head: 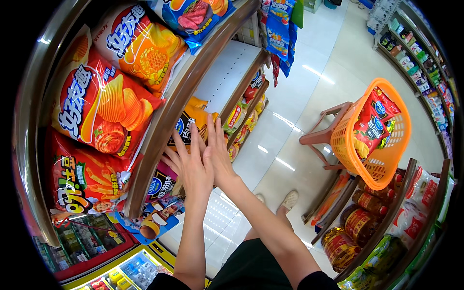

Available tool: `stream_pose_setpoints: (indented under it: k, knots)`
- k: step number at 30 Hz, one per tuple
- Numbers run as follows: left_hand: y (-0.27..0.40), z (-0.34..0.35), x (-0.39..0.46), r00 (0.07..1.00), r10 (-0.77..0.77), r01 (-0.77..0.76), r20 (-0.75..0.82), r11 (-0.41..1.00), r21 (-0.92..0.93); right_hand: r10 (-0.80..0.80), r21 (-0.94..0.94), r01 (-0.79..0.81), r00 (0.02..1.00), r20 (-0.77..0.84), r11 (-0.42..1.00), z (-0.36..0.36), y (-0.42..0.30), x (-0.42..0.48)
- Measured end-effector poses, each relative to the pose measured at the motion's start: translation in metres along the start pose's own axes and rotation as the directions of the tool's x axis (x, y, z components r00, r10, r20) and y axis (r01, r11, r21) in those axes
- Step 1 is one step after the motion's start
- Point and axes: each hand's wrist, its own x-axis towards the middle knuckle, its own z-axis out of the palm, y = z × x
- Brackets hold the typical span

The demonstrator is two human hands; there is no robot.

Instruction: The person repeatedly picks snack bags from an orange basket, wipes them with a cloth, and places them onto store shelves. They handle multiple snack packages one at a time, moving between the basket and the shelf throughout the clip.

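Observation:
Both my hands reach forward over a lower snack shelf, palms turned away and fingers spread. My left hand (pixel 194 161) lies over a yellow and black snack bag (pixel 186 123) and close to a magenta and black bag (pixel 161 183). Partly overlapping it, my right hand (pixel 219 154) has its fingers over the right part of the yellow bag. Neither hand grips anything that I can see. Whether the palms press on the bags is hidden behind the hands. Right of the yellow bag, a white shelf board (pixel 228 72) shows rows of small holes.
An upper shelf's brown edge (pixel 177 98) curves past my hands, with a red potato chip bag (pixel 105 108) behind it. On the right, an orange basket (pixel 375 174) holding snack bags rests on a brown plastic stool (pixel 317 137). Oil bottles (pixel 362 224) line a shelf at lower right.

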Motion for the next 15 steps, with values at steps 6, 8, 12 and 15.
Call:
stream_pose_setpoints:
  k: [6,8,12,15]
  knots:
    - [0.049,-0.012,0.002,0.979,0.191,-0.204,-0.073,0.879,-0.432,0.016,-0.108,-0.027,0.994,-0.105,0.994,-0.066,0.012,-0.028]
    - [0.077,-0.011,0.002,0.974,0.228,-0.187,-0.010,0.774,-0.605,0.017,-0.122,-0.041,0.981,-0.195,0.992,-0.094,0.028,-0.041]
    - [0.155,-0.009,0.011,0.934,0.349,-0.288,-0.078,0.605,-0.742,0.065,-0.244,-0.164,0.927,-0.370,0.956,-0.168,0.043,-0.060]
    - [0.226,-0.005,0.018,0.902,0.428,-0.262,-0.054,0.444,-0.857,0.062,-0.353,-0.249,0.883,-0.465,0.902,-0.231,0.064,-0.075]
